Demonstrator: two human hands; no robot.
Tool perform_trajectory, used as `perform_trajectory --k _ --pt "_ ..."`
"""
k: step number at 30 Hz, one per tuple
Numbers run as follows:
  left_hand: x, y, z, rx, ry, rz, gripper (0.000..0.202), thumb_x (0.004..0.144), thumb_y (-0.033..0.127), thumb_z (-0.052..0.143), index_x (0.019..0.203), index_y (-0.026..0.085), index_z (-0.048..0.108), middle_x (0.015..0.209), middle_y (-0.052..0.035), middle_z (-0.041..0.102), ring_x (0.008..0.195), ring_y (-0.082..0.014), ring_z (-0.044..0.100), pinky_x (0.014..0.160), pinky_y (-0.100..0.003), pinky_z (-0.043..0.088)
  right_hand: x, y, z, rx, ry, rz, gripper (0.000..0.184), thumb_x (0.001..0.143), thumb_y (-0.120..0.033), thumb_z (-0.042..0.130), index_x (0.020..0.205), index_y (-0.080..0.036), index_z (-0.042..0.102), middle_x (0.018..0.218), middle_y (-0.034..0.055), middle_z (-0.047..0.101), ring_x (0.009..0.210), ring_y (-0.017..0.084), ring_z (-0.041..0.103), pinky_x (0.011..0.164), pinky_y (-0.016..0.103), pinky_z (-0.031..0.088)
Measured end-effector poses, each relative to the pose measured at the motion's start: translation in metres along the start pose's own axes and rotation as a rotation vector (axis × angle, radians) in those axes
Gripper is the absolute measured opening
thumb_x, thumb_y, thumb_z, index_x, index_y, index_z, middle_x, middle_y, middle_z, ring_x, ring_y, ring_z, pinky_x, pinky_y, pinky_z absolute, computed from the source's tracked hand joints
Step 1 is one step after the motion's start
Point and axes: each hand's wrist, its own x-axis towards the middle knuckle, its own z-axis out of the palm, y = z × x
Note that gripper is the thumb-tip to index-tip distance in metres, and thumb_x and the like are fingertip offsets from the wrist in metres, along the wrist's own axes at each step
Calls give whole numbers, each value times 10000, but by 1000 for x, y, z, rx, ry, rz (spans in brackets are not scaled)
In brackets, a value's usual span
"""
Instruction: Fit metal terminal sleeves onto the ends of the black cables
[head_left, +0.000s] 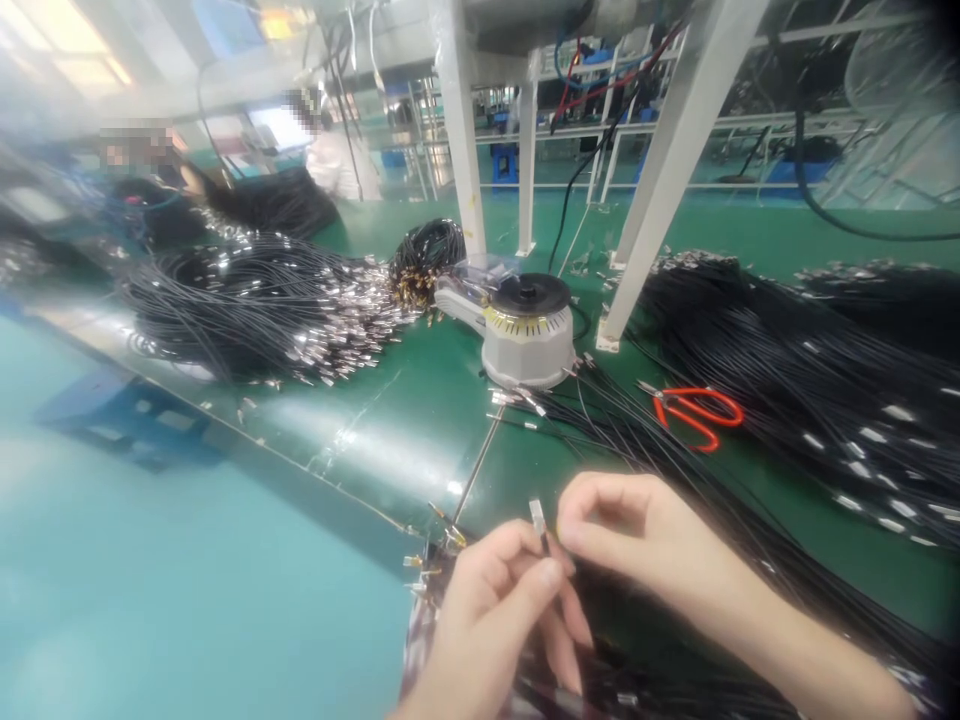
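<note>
My left hand [510, 600] pinches a black cable [545, 544] between thumb and forefinger, close to its end. A flat silvery tip [537, 515] points upward out of those fingers. Just to the right, my right hand [626, 520] has its thumb and forefinger pressed together beside the tip; anything between them is too small to make out. Below both hands lie more black cables, partly hidden. Several cable ends with brass-coloured and silvery connectors [420, 563] stick out left of my left hand.
A round white machine with a black disc [527, 335] stands on the green table [375, 430]. Red-handled snips [697, 408] lie on cables at the right. Large black cable bundles [247, 300] spread left and right. White posts [660, 180] rise behind. People sit at far left.
</note>
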Motion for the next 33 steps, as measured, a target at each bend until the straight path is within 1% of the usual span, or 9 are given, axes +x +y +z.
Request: perform_trajectory --k 4,10,20,26,33 --pt "-1 -2 -1 18 -12 -28 267 844 391 664 800 140 583 592 -56 699 389 -113 600 396 -172 417 0 -2 1 -18 -12 1 156 760 -263 677 641 -181 617 662 2 624 693 170 562 681 296 436" --pt "0 -1 -1 8 -22 -17 266 850 392 657 817 130 616 585 -46 692 383 -95 589 398 -158 423 2 -2 1 0 -28 4 158 771 -225 659 632 -184 595 606 -12 612 653 152 547 657 279 430" --pt "-1 1 0 47 -3 -40 277 840 414 661 809 142 615 579 -46 688 382 -109 587 401 -178 413 2 0 2 78 -45 20 160 786 -221 661 647 -182 591 587 -20 616 615 135 551 637 260 434" --pt "-2 0 0 30 -24 -38 242 861 377 646 817 141 617 581 -38 685 394 -92 589 416 -159 413 2 -2 3 134 -53 18 165 791 -231 663 656 -175 586 594 -18 615 613 128 565 646 251 460" --pt "-1 1 2 14 -28 -41 232 850 367 667 805 143 627 584 -37 687 402 -86 593 418 -147 411 -1 -6 2 127 -41 10 168 794 -213 658 652 -170 581 592 -28 612 611 115 566 648 236 459"
